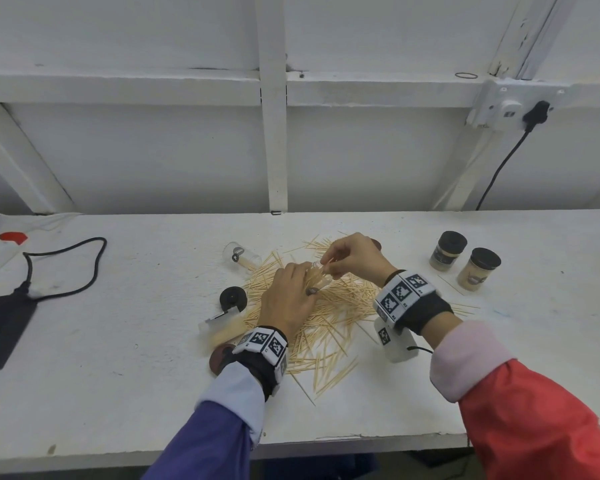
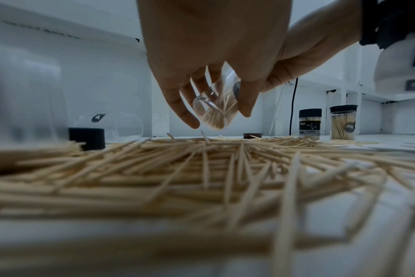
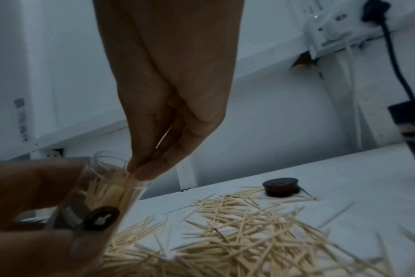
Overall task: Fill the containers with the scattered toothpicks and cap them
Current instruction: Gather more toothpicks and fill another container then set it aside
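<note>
My left hand grips a clear container, tilted above the toothpick pile, its mouth toward the right hand. It holds some toothpicks. My right hand pinches a few toothpicks at the container's mouth; its fingertips touch the rim. Two black-capped, filled containers stand at the right. A clear container lies on its side behind the pile, and another lies at the pile's left edge. A black cap sits between them.
One brown cap rests behind the pile and another is by my left wrist. A black power adapter with its cable lies at the far left. A wall socket with a plugged cord is at the back right. The table's front edge is near.
</note>
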Motion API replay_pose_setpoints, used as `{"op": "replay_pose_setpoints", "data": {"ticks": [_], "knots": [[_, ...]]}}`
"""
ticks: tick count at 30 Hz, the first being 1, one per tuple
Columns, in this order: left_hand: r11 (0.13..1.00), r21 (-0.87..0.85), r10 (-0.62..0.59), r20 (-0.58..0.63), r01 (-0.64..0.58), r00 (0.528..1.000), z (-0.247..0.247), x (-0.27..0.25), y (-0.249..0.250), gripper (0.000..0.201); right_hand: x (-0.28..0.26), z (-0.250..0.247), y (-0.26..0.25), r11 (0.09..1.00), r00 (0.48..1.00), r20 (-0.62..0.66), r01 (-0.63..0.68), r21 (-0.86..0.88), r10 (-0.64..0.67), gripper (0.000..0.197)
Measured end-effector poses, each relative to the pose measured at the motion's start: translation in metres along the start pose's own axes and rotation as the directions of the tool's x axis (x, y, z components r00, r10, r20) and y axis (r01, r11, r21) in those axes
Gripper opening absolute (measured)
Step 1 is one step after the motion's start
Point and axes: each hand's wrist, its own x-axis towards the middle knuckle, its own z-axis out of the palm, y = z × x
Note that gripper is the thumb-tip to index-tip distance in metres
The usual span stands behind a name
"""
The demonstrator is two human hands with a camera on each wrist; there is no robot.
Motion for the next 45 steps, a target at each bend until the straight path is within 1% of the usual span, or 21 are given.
{"op": "replay_pose_setpoints", "data": {"ticks": [2,6,8,11,13,17,19,20,22,23,24,25,27,28,29,32,35,38,40,43,45], "knots": [[1.0,-0.003,-0.01,-0.012,0.01,1.0,0.0,0.0,0.0,0.05,0.002,0.002,-0.004,0.999,1.0,-0.013,0.025,-0.044,-0.026,0.011],[0.999,0.004,-0.047,-0.03,0.047,0.998,-0.001,0.0,-0.001,0.05,0.005,0.005,-0.009,1.0,1.0,0.011,0.004,0.006,-0.004,0.011],[0.998,0.008,-0.055,-0.03,0.056,0.998,-0.001,0.0,-0.001,0.051,0.004,0.006,-0.009,1.0,1.0,0.003,0.025,0.004,-0.025,0.01],[0.999,0.007,-0.047,-0.032,0.047,0.998,0.0,0.0,-0.001,0.051,0.003,0.009,-0.006,0.994,0.996,-0.029,0.078,-0.08,-0.08,0.008],[0.999,0.001,-0.033,-0.033,0.033,0.999,0.0,0.0,-0.001,0.051,0.003,0.012,-0.002,0.985,0.994,-0.034,0.098,-0.14,-0.103,0.01],[1.0,0.014,-0.014,-0.045,0.014,0.999,0.0,0.0,-0.001,0.053,0.0,0.011,0.0,0.981,0.993,-0.052,0.099,-0.167,-0.109,0.008],[0.999,0.033,-0.004,-0.07,0.007,0.998,0.0,0.0,-0.002,0.052,-0.001,0.01,-0.002,0.992,0.993,-0.085,0.075,-0.104,-0.084,0.014],[0.999,0.044,0.007,-0.082,-0.003,0.997,0.0,-0.001,-0.002,0.052,-0.002,0.01,-0.003,0.998,0.996,-0.064,0.053,-0.04,-0.056,0.022],[0.998,0.061,0.04,-0.115,-0.033,0.993,0.0,-0.001,-0.003,0.05,-0.004,0.01,-0.004,0.997,0.995,0.094,-0.019,0.073,0.012,0.042],[0.997,0.063,0.053,-0.134,-0.045,0.99,0.0,0.0,-0.004,0.049,-0.005,0.011,-0.004,0.995,0.984,0.177,-0.044,0.088,0.028,0.049],[0.997,0.058,0.059,-0.152,-0.051,0.987,0.0,0.0,-0.004,0.049,-0.007,0.012,-0.005,0.994,0.976,0.216,-0.049,0.095,0.027,0.051],[0.997,0.049,0.063,-0.169,-0.055,0.984,0.0,0.0,-0.004,0.051,-0.007,0.013,-0.004,0.993,0.979,0.203,-0.044,0.111,0.02,0.05],[0.998,0.022,0.068,-0.208,-0.064,0.976,0.001,0.0,-0.004,0.061,-0.007,0.014,-0.001,0.99,0.997,0.072,-0.019,0.137,0.009,0.047],[0.998,0.018,0.07,-0.228,-0.067,0.971,0.001,0.0,-0.005,0.066,-0.006,0.013,0.001,0.993,1.0,0.006,-0.008,0.117,0.007,0.047],[0.997,0.025,0.072,-0.243,-0.068,0.967,0.001,0.001,-0.005,0.07,-0.006,0.013,0.003,0.995,1.0,-0.018,-0.006,0.099,0.008,0.048],[0.997,0.047,0.068,-0.224,-0.059,0.972,0.003,0.001,-0.007,0.074,-0.009,0.012,0.004,0.983,0.998,0.068,-0.025,0.18,0.013,0.051],[0.996,0.05,0.081,-0.227,-0.071,0.971,0.004,0.001,-0.008,0.074,-0.01,0.012,0.006,0.979,0.999,0.005,-0.033,0.203,0.033,0.054],[0.995,0.06,0.093,-0.221,-0.081,0.971,0.004,0.002,-0.009,0.073,-0.011,0.013,0.009,0.969,0.999,0.027,-0.037,0.245,0.032,0.055],[0.994,0.068,0.101,-0.225,-0.088,0.969,0.005,0.003,-0.009,0.071,-0.011,0.014,0.01,0.965,0.999,0.007,-0.045,0.258,0.044,0.054],[0.99,0.076,0.136,-0.251,-0.12,0.958,0.006,0.003,-0.009,0.062,-0.012,0.012,0.01,0.965,0.996,0.083,-0.04,0.258,0.019,0.051],[0.992,0.057,0.127,-0.271,-0.116,0.954,0.006,0.002,-0.008,0.052,-0.012,0.009,0.01,0.957,0.991,0.13,-0.028,0.287,-0.01,0.051]]}}
